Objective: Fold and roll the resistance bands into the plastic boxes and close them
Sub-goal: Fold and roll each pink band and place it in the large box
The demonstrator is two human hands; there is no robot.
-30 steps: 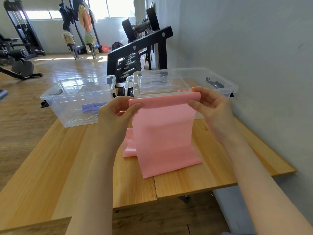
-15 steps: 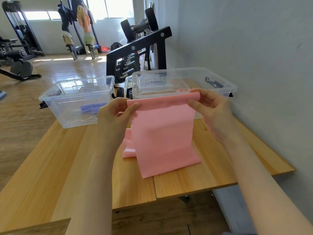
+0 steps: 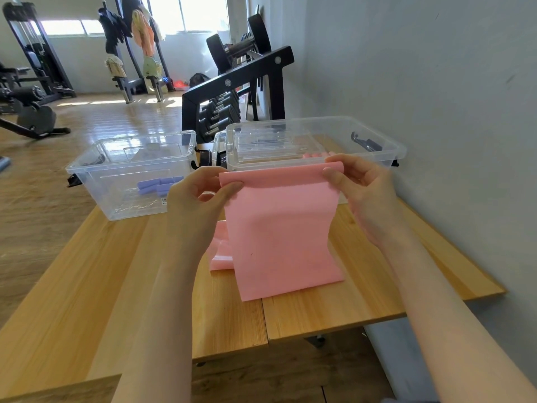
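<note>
A pink resistance band (image 3: 283,228) hangs upright above the wooden table (image 3: 87,286), its lower end resting on the tabletop. My left hand (image 3: 197,199) pinches its top left corner and my right hand (image 3: 363,187) pinches its top right corner, where the top edge is folded over. Behind the band stands a clear plastic box (image 3: 386,146) with pink rolls (image 3: 318,155) inside and lids lying in it. A second clear plastic box (image 3: 96,175) at the left holds purple rolled bands (image 3: 158,184).
A grey wall runs close along the table's right side. A black dumbbell rack (image 3: 232,94) stands behind the boxes. Gym machines stand far off on the wooden floor at the left. The table's near edge lies just below the band.
The view has shifted slightly. My hands hold the band's top edge in nearly the same place; the top right corner is folded over a little more.
</note>
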